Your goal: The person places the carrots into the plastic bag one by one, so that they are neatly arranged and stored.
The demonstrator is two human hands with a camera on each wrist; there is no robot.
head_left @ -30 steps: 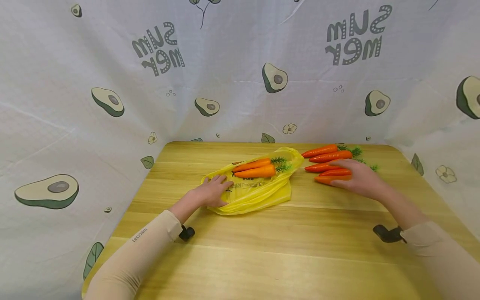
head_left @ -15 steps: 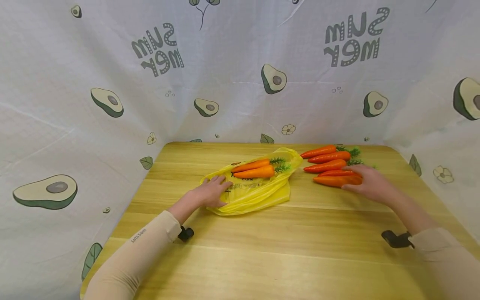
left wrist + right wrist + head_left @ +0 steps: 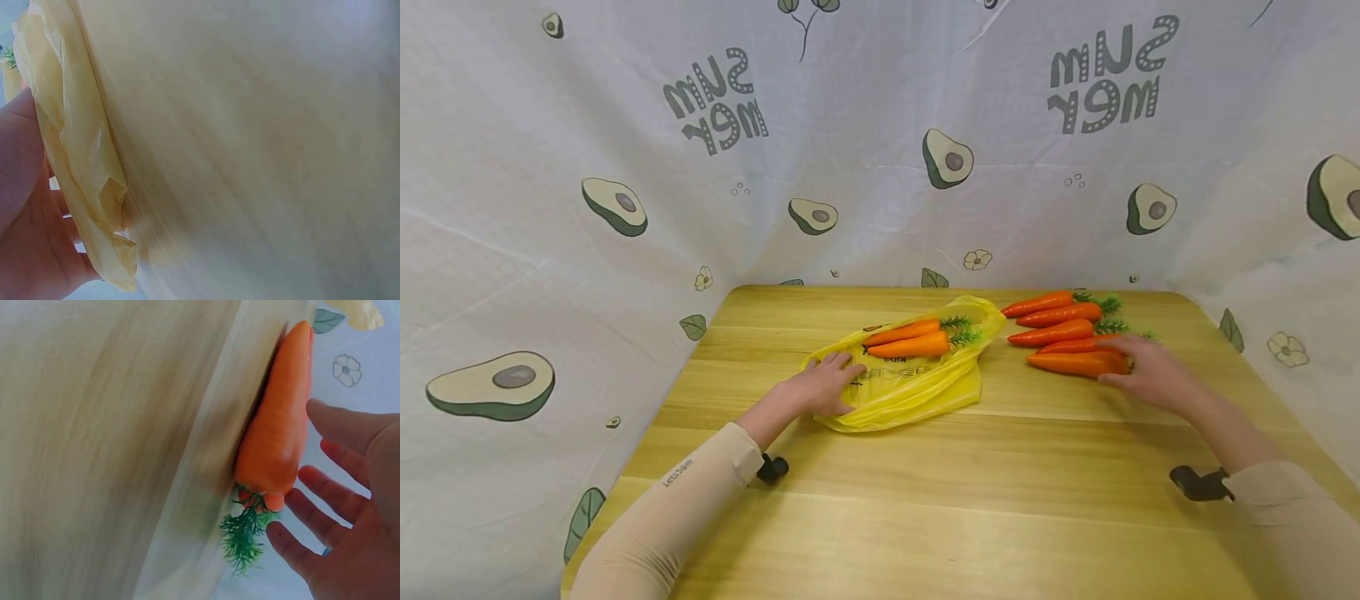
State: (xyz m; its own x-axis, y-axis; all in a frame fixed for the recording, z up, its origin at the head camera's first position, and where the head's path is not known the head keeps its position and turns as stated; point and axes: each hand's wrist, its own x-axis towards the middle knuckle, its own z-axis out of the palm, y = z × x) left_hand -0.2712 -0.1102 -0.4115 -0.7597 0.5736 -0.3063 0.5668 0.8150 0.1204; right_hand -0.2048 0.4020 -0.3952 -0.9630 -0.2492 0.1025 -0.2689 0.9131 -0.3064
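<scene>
A thin yellow plastic bag (image 3: 887,385) lies on the table, two orange carrots (image 3: 912,343) with green tops on its open side. My left hand (image 3: 827,383) rests on the bag's left end, fingers spread. In the left wrist view the bag's crumpled edge (image 3: 81,144) runs past the palm. On the right, several redder carrots (image 3: 1051,335) lie stacked in a row, tips pointing left. My right hand (image 3: 1150,372) is at the leafy end of the nearest carrot (image 3: 275,425), its fingers extended and loosely apart around that end without gripping it.
The wooden table (image 3: 895,500) has its back edge against a white curtain (image 3: 865,125) printed with avocados. A black wrist mount (image 3: 1199,483) juts from the right sleeve, and another wrist mount (image 3: 772,469) from the left.
My right hand has drawn back to the right along the front carrots, uncovering more of them. The nearest carrot has shifted slightly right. My left hand stays on the bag.
</scene>
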